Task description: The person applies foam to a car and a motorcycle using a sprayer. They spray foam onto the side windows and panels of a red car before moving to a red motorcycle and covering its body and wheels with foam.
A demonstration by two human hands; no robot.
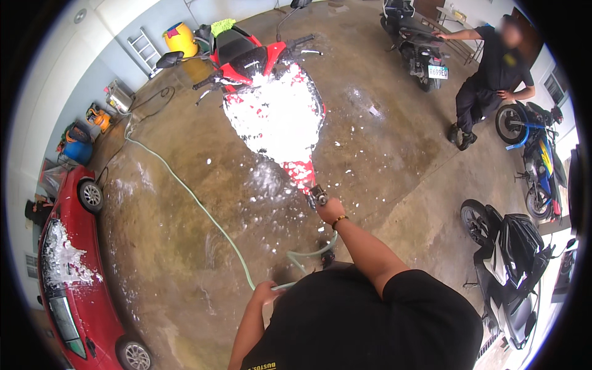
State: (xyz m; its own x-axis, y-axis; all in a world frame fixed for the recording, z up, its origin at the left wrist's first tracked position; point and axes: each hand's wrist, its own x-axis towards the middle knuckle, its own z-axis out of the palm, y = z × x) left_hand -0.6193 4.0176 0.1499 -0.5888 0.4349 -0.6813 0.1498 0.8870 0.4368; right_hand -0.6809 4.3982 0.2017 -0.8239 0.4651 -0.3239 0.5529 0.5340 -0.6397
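Straight ahead of me stands a red motor scooter point(271, 63), its front thickly coated in white foam point(274, 117). Red shows through the foam near its front fender point(300, 175). My right hand point(332, 211) is wrapped round the grip of a dark spray gun point(319, 196), whose front end points at the fender. Lower and to the left, my left hand point(266, 292) is closed on a pale green hose point(213, 216) close to my body. Part of the hose loops beside my right forearm.
A foam-streaked red car point(92, 271) lies along the left. Behind it are a blue drum point(78, 152), metal tank point(119, 97), ladder point(144, 52) and yellow barrel point(180, 41). Parked motorcycles point(515, 253) line the right, where another person point(493, 74) touches one. The concrete floor point(394, 154) looks wet.
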